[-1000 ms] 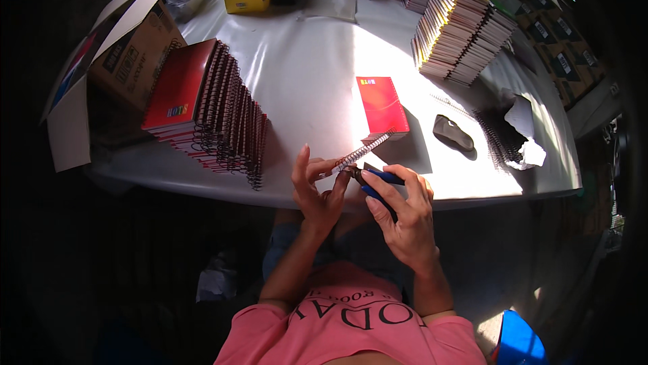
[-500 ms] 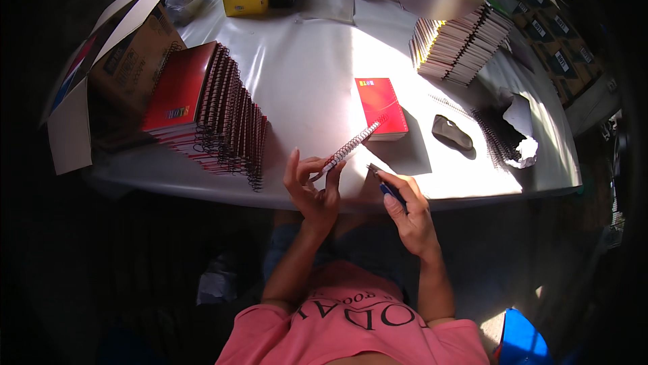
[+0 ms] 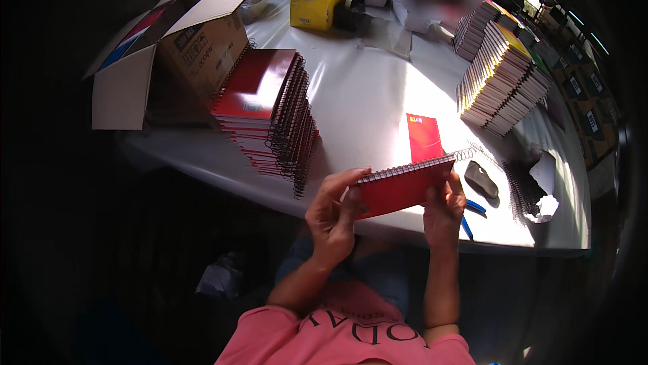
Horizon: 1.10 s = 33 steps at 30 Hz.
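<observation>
shirt (image 3: 337, 334): pink cloth, dark lettering across the front.

held notebook (image 3: 399, 196): flat slab, smooth red cover, wire coil (image 3: 464, 154) threaded along one side, its thin loose turns standing clear of the right corner. located above the near part of the bench (image 3: 361, 115), which has a smooth, pale, sheet-like surface.

left hand (image 3: 331, 220): grip closed on the notebook's left end, thumb on the cover, forefinger at the coiled edge.

right hand (image 3: 444, 211): grip closed on the right end, thumb against the cover, fingers by the corner. each grip parted only by the notebook's thickness.

lie of the held notebook: long axis left to right, right end slightly farther off; coiled edge away from the person, cover tilted toward the person; free coil end pointing right.

blue-handled tool (image 3: 476, 208): two slender handles on the bench beside the right hand, remainder hidden.

dark object (image 3: 481, 179): rounded, elongated.

coil bundle (image 3: 518, 189): dark wire, crumpled white paper (image 3: 542, 210) against it.

second notebook (image 3: 424, 137): red cover, sunlit, partly hidden behind the held one.

left stack (image 3: 256, 88): glossy red covers, dark spirals, leaning.

right stack (image 3: 503, 81): tall, pale page edges, yellow on top.

carton (image 3: 206, 54): brown cardboard, flaps spread.

yellow container (image 3: 310, 14): boxy, dark contents.
</observation>
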Tool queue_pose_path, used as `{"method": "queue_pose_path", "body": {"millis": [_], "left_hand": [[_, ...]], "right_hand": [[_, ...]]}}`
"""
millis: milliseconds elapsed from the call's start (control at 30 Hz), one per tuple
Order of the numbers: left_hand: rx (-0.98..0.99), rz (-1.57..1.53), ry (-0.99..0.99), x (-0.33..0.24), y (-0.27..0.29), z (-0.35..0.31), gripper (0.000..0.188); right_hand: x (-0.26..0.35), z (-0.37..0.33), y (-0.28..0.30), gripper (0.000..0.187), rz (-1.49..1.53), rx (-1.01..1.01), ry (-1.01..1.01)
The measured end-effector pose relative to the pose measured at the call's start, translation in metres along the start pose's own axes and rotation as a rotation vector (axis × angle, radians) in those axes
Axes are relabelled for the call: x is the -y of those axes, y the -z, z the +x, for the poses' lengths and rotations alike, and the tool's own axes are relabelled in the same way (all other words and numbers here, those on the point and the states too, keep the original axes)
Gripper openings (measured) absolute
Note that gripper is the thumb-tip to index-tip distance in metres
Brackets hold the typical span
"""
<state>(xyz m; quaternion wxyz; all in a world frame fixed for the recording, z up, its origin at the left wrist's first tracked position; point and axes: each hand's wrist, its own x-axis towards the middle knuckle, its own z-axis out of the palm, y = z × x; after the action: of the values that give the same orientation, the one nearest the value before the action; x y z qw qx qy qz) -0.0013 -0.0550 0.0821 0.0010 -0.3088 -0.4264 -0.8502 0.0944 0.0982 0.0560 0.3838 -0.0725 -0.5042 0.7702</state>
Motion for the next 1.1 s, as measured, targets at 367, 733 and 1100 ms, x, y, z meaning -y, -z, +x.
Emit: {"method": "queue_pose_path", "body": {"millis": [367, 733, 1100], "left_hand": [[-0.311, 0.618, -0.301, -0.065, 0.094, 0.096, 0.056], [-0.085, 0.404, -0.110, -0.043, 0.109, 0.106, 0.071], [-0.101, 0.490, -0.196, -0.023, 0.115, 0.117, 0.060]], "right_hand": [[0.026, 0.167, -0.166, 0.036, 0.476, 0.312, -0.150], [0.025, 0.197, -0.263, 0.031, -0.686, 1.208, 0.674], [-0.026, 0.205, -0.190, 0.042, -0.563, 0.513, 0.185]]}}
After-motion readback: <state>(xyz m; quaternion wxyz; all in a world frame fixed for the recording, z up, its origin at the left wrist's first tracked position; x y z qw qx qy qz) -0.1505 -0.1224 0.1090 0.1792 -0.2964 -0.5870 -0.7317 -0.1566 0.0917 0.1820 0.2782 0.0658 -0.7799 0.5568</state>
